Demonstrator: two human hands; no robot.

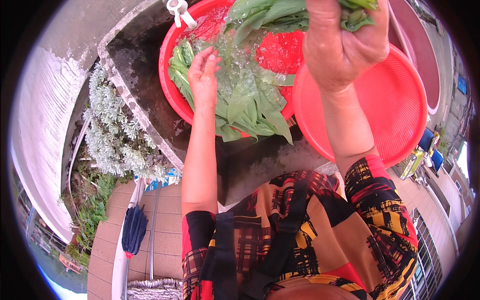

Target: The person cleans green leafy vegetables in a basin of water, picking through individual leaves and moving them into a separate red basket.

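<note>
Cropped right hand (342, 52) gripping greens (272, 17), blurred leaves (242, 92), probably submerged

1 red basin (277, 52), 1 colander (395, 105), 1 tap (187, 18).

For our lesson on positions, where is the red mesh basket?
In the head view, the red mesh basket is right of the red basin, with the right forearm above it.

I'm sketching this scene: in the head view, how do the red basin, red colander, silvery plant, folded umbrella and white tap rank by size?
Largest first:
1. Red basin and red colander: too alike to rank, the basin being partly cut off.
2. Silvery plant
3. Folded umbrella
4. White tap
</note>
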